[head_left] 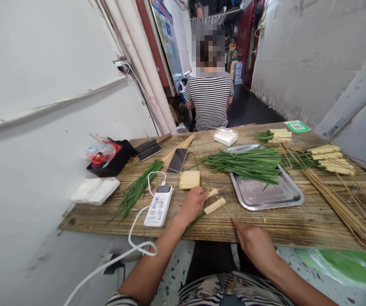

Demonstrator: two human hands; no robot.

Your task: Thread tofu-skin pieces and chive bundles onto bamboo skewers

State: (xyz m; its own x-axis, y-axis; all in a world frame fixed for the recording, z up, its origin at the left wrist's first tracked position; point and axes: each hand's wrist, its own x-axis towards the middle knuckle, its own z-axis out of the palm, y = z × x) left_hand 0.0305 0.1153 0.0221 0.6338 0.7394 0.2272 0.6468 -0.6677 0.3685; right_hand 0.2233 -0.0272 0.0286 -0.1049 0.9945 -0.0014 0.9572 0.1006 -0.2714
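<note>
My left hand (194,205) is closed, its fingertips pinching a small pale yellow tofu-skin roll (213,193). A second roll (215,206) lies just below it, with green chives (198,219) sticking out of its left end. In my closed right hand (253,239) is a thin bamboo skewer (228,211), whose tip side reaches the rolls; whether it pierces both cannot be made out. Behind my left hand sits a stack of square tofu-skin sheets (190,179). Long chives (246,163) lie across a metal tray (268,203) to the right.
Finished skewered rolls (331,158) and loose skewers (336,204) lie at the right. On the left are a cabled power bank (159,208), more chives (138,189), a phone (177,160), napkins (95,190) and a black box (113,163). A person (209,100) sits beyond the table.
</note>
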